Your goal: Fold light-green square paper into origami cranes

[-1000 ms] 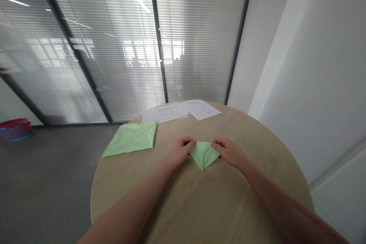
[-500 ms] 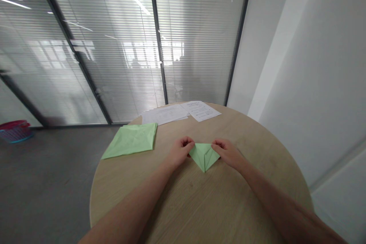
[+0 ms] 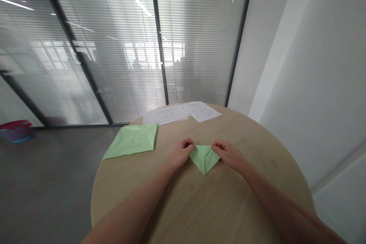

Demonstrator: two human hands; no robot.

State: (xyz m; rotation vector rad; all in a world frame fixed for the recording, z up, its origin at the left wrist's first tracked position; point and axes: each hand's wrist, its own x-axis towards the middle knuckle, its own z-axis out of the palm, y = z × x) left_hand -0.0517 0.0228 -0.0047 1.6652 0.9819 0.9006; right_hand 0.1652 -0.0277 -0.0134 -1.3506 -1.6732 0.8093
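Observation:
A small piece of folded green paper (image 3: 204,159) is held between my two hands, just over the round wooden table. It has a flat top edge, a point toward me and a crease line down its middle. My left hand (image 3: 183,150) pinches its upper left corner between thumb and curled fingers. At the upper right corner, my right hand (image 3: 225,150) grips it the same way. The fingers behind the paper are partly hidden.
Larger folded green sheets (image 3: 133,140) lie at the table's left edge. White printed papers (image 3: 201,111) rest at the far side of the table (image 3: 257,148). A red and blue basket (image 3: 16,131) stands on the floor at left. Glass panels with blinds rise behind.
Both hands keep the same pinch on the folded green paper. The whole view has shifted very slightly; nothing was let go or taken up.

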